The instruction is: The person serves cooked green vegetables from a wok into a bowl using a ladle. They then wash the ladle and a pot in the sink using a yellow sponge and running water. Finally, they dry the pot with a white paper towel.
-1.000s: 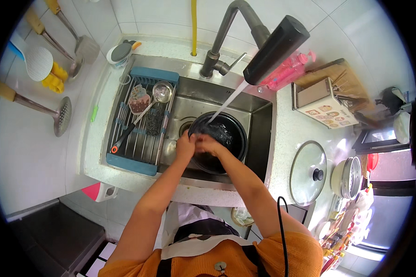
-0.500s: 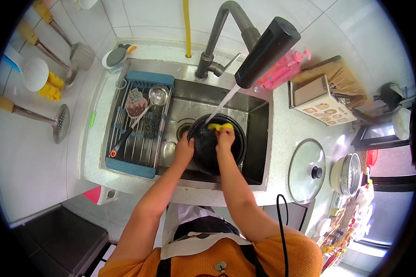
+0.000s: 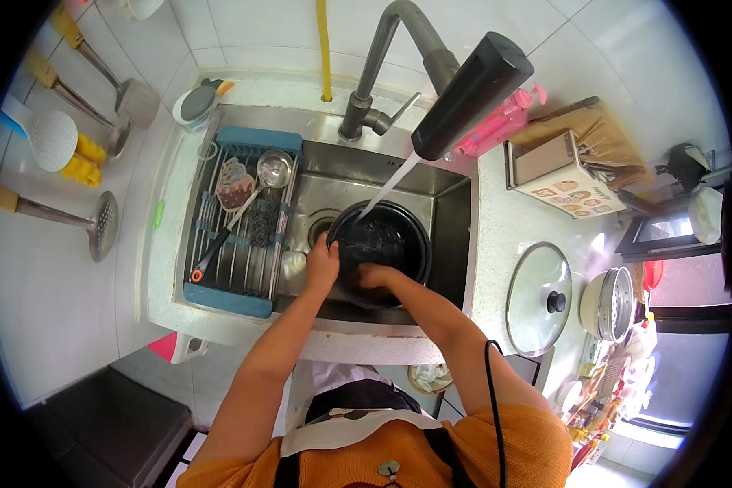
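Note:
A round black pot (image 3: 405, 241) sits in the sink basin (image 3: 454, 228), with water running into it from the black faucet head (image 3: 472, 96). My left hand (image 3: 323, 267) is closed on the pot's left rim. Inside the pot, near its front wall, my right hand (image 3: 376, 276) presses down with the fingers bent under and mostly hidden. The yellow cloth that it held half a second ago does not show anywhere in the pot now, so it appears covered by that hand.
Left in the sink, a drying rack (image 3: 244, 307) carries a ladle (image 3: 274, 169) and a dark scouring pad (image 3: 263, 224). A glass lid (image 3: 537, 293) lies on the right counter, near a utensil holder (image 3: 561, 191) and pink bottle (image 3: 496, 122). Cooking tools hang on the left wall.
My right hand has moved from the pot's far side toward me, down to its near side, and the yellow cloth has gone out of sight. My left hand stays at the rim.

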`<state>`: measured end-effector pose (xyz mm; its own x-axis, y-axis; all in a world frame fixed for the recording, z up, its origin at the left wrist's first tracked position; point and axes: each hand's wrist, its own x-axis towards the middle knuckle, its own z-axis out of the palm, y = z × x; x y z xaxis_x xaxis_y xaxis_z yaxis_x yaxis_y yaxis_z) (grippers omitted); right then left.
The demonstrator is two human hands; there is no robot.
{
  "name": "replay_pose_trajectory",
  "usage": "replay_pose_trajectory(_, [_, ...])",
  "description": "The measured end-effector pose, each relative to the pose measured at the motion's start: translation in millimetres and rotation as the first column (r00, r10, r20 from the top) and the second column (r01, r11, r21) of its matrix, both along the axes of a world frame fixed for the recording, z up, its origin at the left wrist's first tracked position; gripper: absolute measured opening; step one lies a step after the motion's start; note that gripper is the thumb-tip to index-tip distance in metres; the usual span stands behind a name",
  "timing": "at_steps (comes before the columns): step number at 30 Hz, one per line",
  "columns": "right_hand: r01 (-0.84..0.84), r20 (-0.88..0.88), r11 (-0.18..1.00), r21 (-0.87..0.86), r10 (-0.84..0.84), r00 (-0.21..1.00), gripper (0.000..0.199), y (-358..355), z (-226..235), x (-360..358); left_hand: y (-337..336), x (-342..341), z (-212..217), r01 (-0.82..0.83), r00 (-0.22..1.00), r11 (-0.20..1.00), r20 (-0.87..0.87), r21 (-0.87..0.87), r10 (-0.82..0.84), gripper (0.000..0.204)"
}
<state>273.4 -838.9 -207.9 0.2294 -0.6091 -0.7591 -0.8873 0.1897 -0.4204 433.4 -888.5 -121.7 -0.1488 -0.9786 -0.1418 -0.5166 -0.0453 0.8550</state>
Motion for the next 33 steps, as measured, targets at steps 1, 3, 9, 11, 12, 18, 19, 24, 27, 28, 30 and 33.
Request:
replay_pose_trajectory(1, [0.163,0.219,0.986,0.020,-0.163,0.962,0.017,-6.1,25.4,12.9,-0.9,1.8,-2.3,-0.006,1.000,1.000,0.009,-0.009,0.006,0.032])
replay_pose_trajectory(3, [0.569,0.576,0.793,0.220,-0.576,0.580,0.006,-16.1,71.5,29.4,-1.1,4.0,-4.8,-0.002,1.000,1.000,0.002,-0.003,0.002,0.032])
replay_pose_trajectory(9, [0.977,0.727,0.209,-0.030,-0.666,0.165,0.015,-27.1,44.8,-10.0,-4.7,8.3,2.8,0.040,0.999,0.999,-0.001,0.035,-0.040,0.033])
replay_pose_trajectory(11, [0.749,0.340,0.471,-0.465,-0.686,0.643,0.025,-27.1,45.3,-13.5,-4.3,7.8,-2.2,0.045,0.999,0.999,-0.020,0.017,-0.045,0.034])
replay_pose_trajectory(12, [0.627,0.190,0.552,-0.549,-0.649,0.737,0.030,-23.8,44.4,-9.5,-4.2,8.1,-4.9,0.037,0.999,0.999,-0.010,0.009,-0.037,0.036])
replay_pose_trajectory(18, [0.172,-0.476,0.967,-0.190,-0.244,0.845,0.043,-18.8,37.9,35.1,-6.6,9.5,-12.1,0.023,0.996,0.994,-0.090,0.106,-0.013,0.043])
replay_pose_trajectory(19, [0.037,-0.531,0.987,-0.157,-0.116,0.839,0.043,-18.5,37.3,37.3,-7.2,9.8,-16.2,0.032,0.995,0.997,-0.101,0.074,-0.025,0.043])
replay_pose_trajectory(24, [-0.046,-0.582,0.968,-0.249,-0.112,0.806,0.040,-6.8,38.1,22.8,-7.5,14.3,-35.5,0.075,0.995,0.996,-0.058,-0.056,-0.078,0.043])
replay_pose_trajectory(27, [0.010,-0.531,0.982,-0.190,-0.112,0.840,0.037,2.8,19.6,12.6,-13.6,8.3,-54.2,0.073,0.963,0.997,-0.262,0.012,-0.067,0.042])
replay_pose_trajectory(28, [-0.010,-0.452,0.986,-0.167,-0.068,0.889,0.036,3.2,14.7,7.2,-14.7,8.5,-46.9,0.086,0.954,0.995,-0.293,0.056,-0.066,0.041])
replay_pose_trajectory(30, [-0.078,-0.319,0.985,-0.151,0.026,0.947,0.035,9.4,10.6,-10.8,-12.2,5.5,-39.1,0.060,0.961,0.996,-0.274,0.070,-0.039,0.040])
replay_pose_trajectory(33, [-0.322,-0.264,0.885,-0.336,0.240,0.934,0.031,-6.0,90.3,-17.9,-9.5,5.3,-28.6,-0.013,0.980,0.999,-0.198,0.030,0.018,0.040])
